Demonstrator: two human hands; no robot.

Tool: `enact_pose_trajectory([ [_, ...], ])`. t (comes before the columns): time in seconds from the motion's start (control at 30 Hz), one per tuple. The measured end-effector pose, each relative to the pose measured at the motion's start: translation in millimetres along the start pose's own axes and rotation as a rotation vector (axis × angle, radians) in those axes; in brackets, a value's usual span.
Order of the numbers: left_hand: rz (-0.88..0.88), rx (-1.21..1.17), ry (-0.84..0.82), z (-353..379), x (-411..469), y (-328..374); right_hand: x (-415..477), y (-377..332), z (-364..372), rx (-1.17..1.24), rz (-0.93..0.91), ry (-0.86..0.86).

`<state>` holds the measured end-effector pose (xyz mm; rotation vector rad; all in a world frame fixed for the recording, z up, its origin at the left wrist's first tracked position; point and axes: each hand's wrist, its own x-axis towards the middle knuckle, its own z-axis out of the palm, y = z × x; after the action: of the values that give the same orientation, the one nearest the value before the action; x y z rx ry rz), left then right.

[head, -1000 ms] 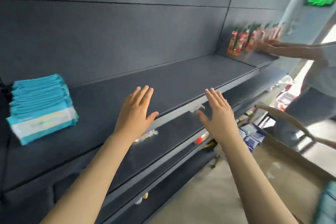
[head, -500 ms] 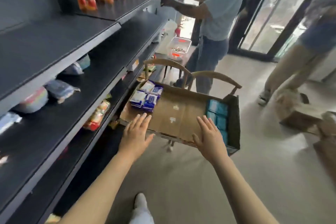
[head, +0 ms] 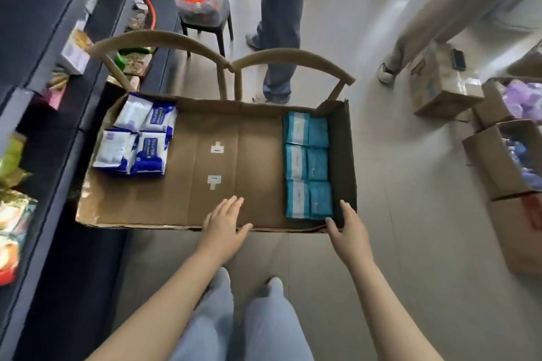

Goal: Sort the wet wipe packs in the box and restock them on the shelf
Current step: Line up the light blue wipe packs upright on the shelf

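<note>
the box (head: 187, 199) sits across the seats of two chairs (head: 293, 57) just beside the shelf (head: 55, 73). i judge that keeps it at a height i can reach, with the restocking spot a turn away.

the sorting inside looks done. the blue packs (head: 137, 141) lie in the far left corner and the teal packs (head: 308, 164) line the right wall, with bare cardboard between so the kinds don't mix. i count four blue packs lying flat, two by two. of the teal i count six faces, in three rows of two. whether more lie under either group i cannot tell.

my left hand (head: 223, 226) hovers palm down over the near edge, about mid box. its fingers are straight and close together, thumb out to the side, and it holds nothing. my right hand (head: 350, 231) is at the near right corner, beside the closest teal row. its fingers are loosely straight and a little apart, the thumb toward the corner, and it grips nothing either. i cannot tell if it touches the cardboard.

both hands lean to the teal side, so i judge those go to the shelf next. a full row wants both hands, pressed in from the ends so it doesn't fan apart.
</note>
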<state>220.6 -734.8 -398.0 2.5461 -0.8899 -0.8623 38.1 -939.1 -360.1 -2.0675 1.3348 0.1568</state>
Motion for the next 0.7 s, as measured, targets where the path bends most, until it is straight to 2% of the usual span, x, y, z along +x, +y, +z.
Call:
enact_pose_trajectory([
  [0.37, -0.307, -0.328, -0.173, 145.6, 145.2, 38.5, 181.3, 68.1, 90.3, 0.233, 0.354, -0.164],
  [0.43, -0.314, -0.34, -0.242, 166.9, 163.4, 47.7, 198.1, 77.0, 103.7, 0.19, 0.387, -0.182],
  [0.53, -0.353, -0.38, -0.31, 189.9, 188.7, 62.3, 209.4, 81.4, 120.1, 0.092, 0.389, -0.108],
  [0.7, -0.484, -0.345, -0.199, 201.7, 208.8, 71.7, 206.1, 78.1, 137.8, -0.04, 0.376, -0.005],
])
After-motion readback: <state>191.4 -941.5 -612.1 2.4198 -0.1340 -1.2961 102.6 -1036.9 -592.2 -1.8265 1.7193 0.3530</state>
